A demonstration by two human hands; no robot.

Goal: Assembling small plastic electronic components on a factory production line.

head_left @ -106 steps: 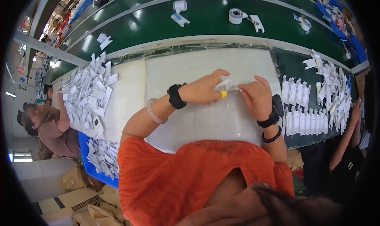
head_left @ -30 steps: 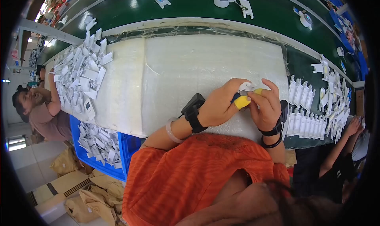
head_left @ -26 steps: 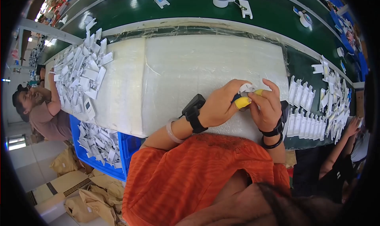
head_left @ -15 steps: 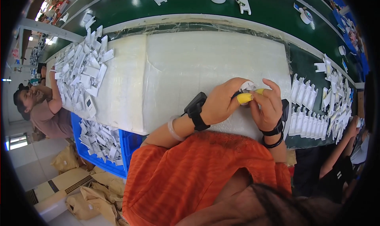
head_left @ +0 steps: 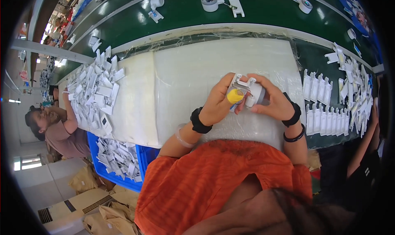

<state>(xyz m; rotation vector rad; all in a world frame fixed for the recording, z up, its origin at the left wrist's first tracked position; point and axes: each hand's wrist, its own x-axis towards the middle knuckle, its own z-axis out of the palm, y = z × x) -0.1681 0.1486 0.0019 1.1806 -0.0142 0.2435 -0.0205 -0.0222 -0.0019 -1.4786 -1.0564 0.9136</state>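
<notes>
Above the padded work surface [head_left: 197, 66], both hands hold a white plastic assembly between them. My left hand [head_left: 218, 101] is closed on its flat, notched bracket [head_left: 239, 82]; a yellow fingertip cover [head_left: 235, 96] shows on the thumb. My right hand [head_left: 277, 101] grips a round white housing [head_left: 256, 94], with fingers around its back and the thumb at its near side. The housing lies right beside the bracket; whether they are fixed together I cannot tell. Fingers hide the underside of both parts.
A heap of white plastic pieces [head_left: 96, 87] lies left, above a blue crate [head_left: 119, 182] holding more. Rows of white parts [head_left: 327, 120] and another pile [head_left: 360, 99] lie right. Beyond runs a green conveyor [head_left: 181, 13] with round housings [head_left: 210, 3]. Another person [head_left: 61, 132] sits at left.
My hands have moved slightly apart and turned, bringing the round housing and notched bracket into sight. Pieces on the conveyor have shifted left. The whole view has tilted a little.
</notes>
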